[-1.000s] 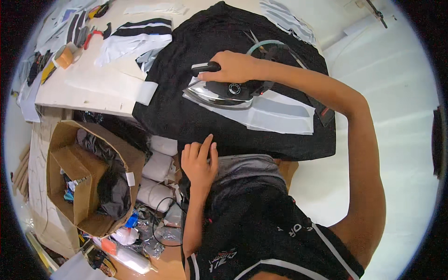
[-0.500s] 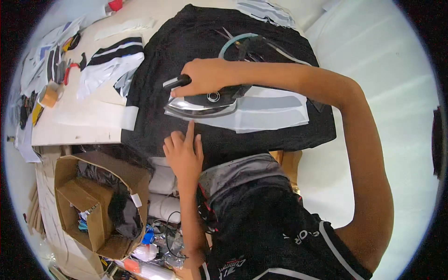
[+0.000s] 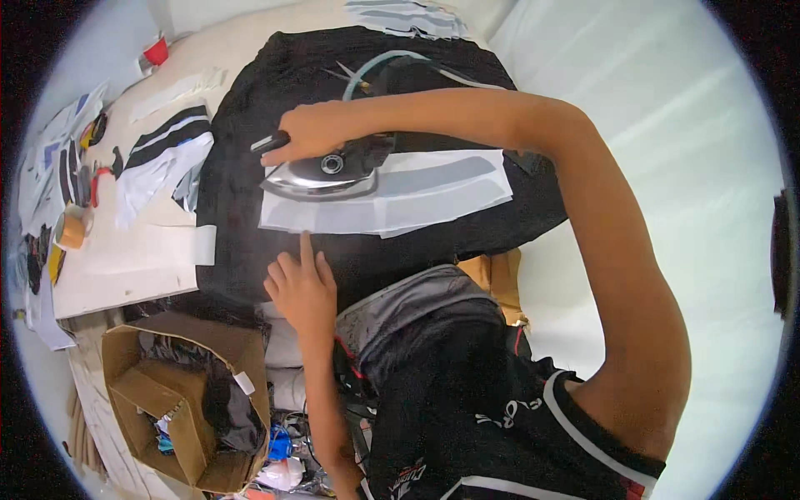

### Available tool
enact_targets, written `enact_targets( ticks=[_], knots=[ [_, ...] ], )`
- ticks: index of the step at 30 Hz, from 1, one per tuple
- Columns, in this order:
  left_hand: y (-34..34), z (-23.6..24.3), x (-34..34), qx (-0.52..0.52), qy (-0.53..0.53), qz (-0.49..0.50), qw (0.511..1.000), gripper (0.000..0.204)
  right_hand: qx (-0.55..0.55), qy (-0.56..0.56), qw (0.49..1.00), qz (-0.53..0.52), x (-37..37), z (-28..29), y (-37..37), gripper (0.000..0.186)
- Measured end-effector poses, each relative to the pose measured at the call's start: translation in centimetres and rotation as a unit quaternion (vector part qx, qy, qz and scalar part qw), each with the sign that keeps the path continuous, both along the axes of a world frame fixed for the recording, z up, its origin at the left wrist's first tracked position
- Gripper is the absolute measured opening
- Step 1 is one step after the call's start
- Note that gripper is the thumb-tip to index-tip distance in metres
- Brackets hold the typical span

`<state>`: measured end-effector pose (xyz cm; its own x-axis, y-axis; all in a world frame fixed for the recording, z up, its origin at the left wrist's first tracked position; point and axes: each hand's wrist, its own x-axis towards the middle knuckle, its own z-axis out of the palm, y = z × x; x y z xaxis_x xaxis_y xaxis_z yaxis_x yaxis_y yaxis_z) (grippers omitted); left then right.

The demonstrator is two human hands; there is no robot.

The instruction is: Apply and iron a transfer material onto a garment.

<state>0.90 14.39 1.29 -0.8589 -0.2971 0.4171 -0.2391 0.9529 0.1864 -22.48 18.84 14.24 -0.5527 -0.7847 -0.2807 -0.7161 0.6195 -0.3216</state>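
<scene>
My right hand [image 3: 318, 133] is closed round the dark handle of a clothes iron [image 3: 321, 183] with a shiny metal body. The iron rests on the far side of the left end of a white and grey fabric piece [image 3: 437, 190], hiding part of it. This piece lies flat on a black cloth [image 3: 242, 192] spread over the table. On the near side, my left hand [image 3: 302, 287] has its index finger stretched out, the tip at the fabric's near edge. Its other fingers are loosely bent, holding nothing.
Beyond my right forearm lie scissors [image 3: 354, 79] and the iron's pale blue-green hose [image 3: 379, 60]. Striped fabric pieces [image 3: 171, 150], red-handled pliers [image 3: 98, 179] and a tape roll [image 3: 73, 229] sit at left. Below stands an open cardboard box [image 3: 129, 392].
The iron has moved toward the far edge of the fabric piece, uncovering more of its near left end. My left index fingertip stays by the near edge. The whole view has shifted.
</scene>
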Motion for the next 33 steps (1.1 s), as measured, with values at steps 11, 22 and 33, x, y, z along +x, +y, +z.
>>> enact_targets(
  ticks=[11, 22, 33],
  knots=[
    [-3.9, -0.1, -2.8, -0.010, 0.009, -0.071, 0.997, 0.053, -0.045, 0.059, 0.993, -0.087, -0.5, 5.8, 10.1, 0.075],
    [-4.0, 0.4, -2.3, -0.056, -0.031, -0.041, 0.997, 0.058, -0.027, 0.005, 0.990, -0.140, 3.5, 7.3, 18.7, 0.062],
    [-6.9, 3.2, -6.2, 0.259, 0.086, -0.070, 0.960, 0.057, -0.025, 0.038, 0.994, -0.103, 3.9, 5.3, 17.6, 0.068]
  ],
)
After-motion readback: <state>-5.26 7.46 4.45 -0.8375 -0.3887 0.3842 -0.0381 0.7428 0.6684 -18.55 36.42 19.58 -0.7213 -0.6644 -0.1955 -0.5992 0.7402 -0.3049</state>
